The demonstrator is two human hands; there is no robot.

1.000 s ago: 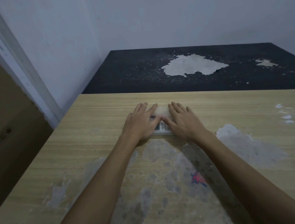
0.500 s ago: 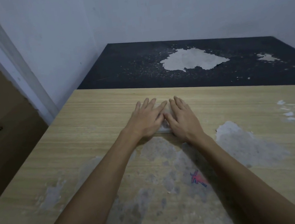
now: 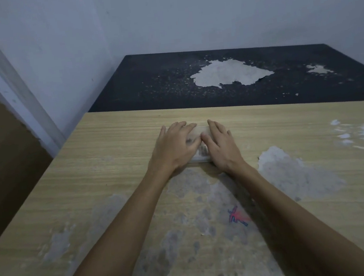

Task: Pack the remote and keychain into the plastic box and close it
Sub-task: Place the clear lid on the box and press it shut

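Note:
A small clear plastic box [image 3: 202, 156] lies on the wooden table [image 3: 114, 150], near the middle. My left hand [image 3: 173, 149] lies palm-down over its left half. My right hand [image 3: 222, 148] lies palm-down over its right half. Both press on the lid, fingers pointing away from me and thumbs nearly touching. Only a narrow strip of the box shows between and below the hands. Something dark shows faintly through the plastic. I cannot make out the remote or the keychain.
The wooden table has worn grey patches and a red and blue scribble [image 3: 237, 216] near me. A dark table [image 3: 159, 86] with peeled pale patches adjoins its far edge. White walls stand behind and to the left, where the tabletop ends.
My hands stayed on the box and shifted slightly, with the left fingers now curled more over the lid. The camera view moved a little.

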